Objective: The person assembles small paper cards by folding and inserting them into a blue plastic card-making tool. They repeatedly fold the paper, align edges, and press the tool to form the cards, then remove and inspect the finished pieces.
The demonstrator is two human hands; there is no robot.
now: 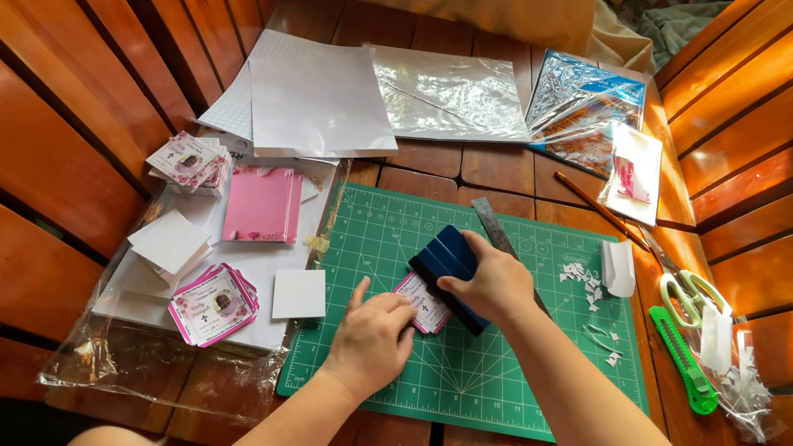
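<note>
- Small pink-bordered printed card (424, 303): flat near the middle of the green gridded cutting mat (497, 387).
- Left hand (370, 341): fingers spread, pinning the card's near-left end.
- Right hand (495, 284): closed on a dark blue plastic squeegee (447, 265), whose long edge lies diagonally over the card's far-right end, directly opposite the left hand.

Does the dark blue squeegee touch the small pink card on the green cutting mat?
Touching. The head view shows the dark blue squeegee, held by the right hand, overlapping the small pink card's upper edge, with no gap visible.
</note>
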